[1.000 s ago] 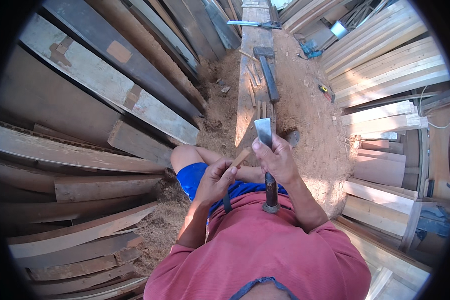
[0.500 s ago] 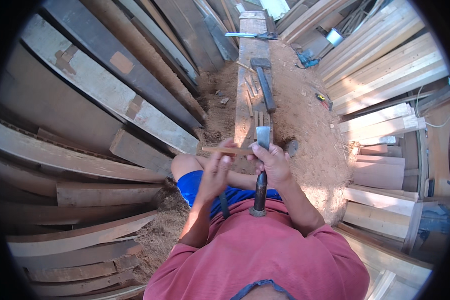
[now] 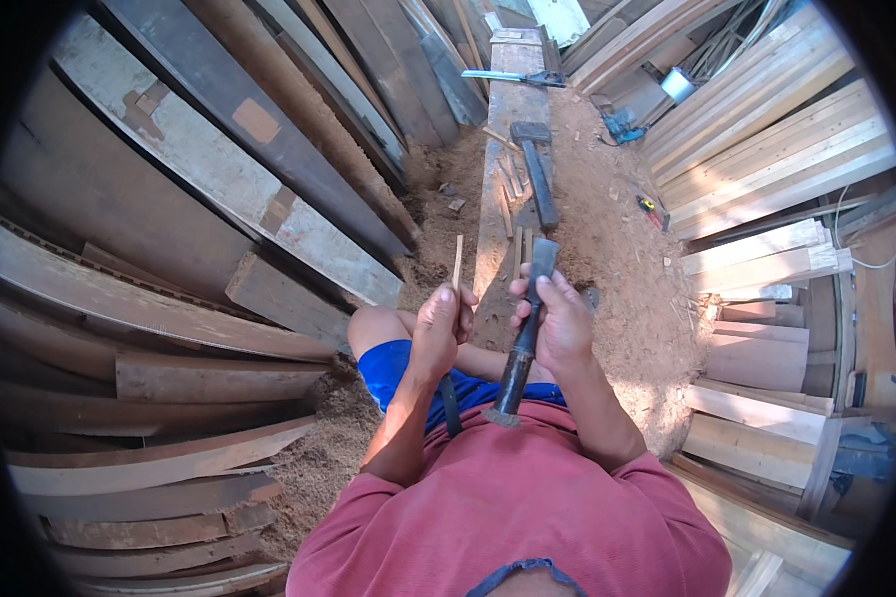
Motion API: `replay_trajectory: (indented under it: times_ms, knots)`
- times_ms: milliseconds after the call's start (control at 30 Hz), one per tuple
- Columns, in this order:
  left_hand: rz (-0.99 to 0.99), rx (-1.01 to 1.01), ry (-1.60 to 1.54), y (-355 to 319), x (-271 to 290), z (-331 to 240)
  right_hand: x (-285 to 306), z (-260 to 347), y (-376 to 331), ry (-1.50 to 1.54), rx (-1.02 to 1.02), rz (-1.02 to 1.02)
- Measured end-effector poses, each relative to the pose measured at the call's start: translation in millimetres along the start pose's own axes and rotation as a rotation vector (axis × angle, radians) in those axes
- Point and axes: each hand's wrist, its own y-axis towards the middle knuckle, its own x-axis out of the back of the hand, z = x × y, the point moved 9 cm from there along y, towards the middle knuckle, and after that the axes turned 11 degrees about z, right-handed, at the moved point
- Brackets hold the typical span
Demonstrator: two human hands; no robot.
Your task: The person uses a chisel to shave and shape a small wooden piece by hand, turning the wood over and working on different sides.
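In my left hand [image 3: 437, 330] is a thin wooden strip [image 3: 458, 261], held upright between closed fingers. My right hand [image 3: 560, 323] grips a wide chisel [image 3: 531, 320] around its shaft, blade pointing away from me. Its dark handle slants down toward my shirt. The two hands are apart, in front of my lap. Beyond them a narrow wooden bench [image 3: 498, 199] stretches away, and on it lies a mallet [image 3: 537, 169] with a dark handle. Several small wooden strips [image 3: 509, 179] lie beside the mallet.
A hand saw [image 3: 513, 77] lies across the bench's far end. Long boards [image 3: 209, 184] lean on the left, and stacked lumber [image 3: 777, 149] fills the right. A blue power tool [image 3: 623, 125] and a yellow tape measure [image 3: 649, 206] rest on the sawdust-covered ground [image 3: 617, 269].
The wooden strip has turned from lying crosswise between both hands to upright in my left hand. My right hand has moved right, and the chisel has tilted.
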Motion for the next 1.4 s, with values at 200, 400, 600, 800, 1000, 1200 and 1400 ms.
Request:
replay_trajectory:
  times_ms: [200,400,600,800,1000,1200,1400]
  knots:
    - [0.031,0.13,-0.226,-3,-19,-12,-71,-49,-20,0.124,-0.292,0.227]
    - [-0.004,0.02,0.074,-25,7,-12,-101,-73,-49,0.077,-0.42,0.276]
    - [-0.041,-0.004,0.467,-42,-8,-37,-95,-52,-57,0.003,-0.336,0.236]
    - [0.334,-0.17,0.9,-96,-27,1,-78,35,-70,-0.024,0.087,0.238]
    - [-0.03,0.303,0.41,-89,8,25,-30,26,-25,-0.593,-0.091,0.1]
    - [0.135,0.088,0.286,-46,-24,0,-45,13,4,-0.835,0.013,0.213]
    - [0.296,0.303,-0.248,-53,-32,35,-33,12,9,-0.842,0.016,0.199]
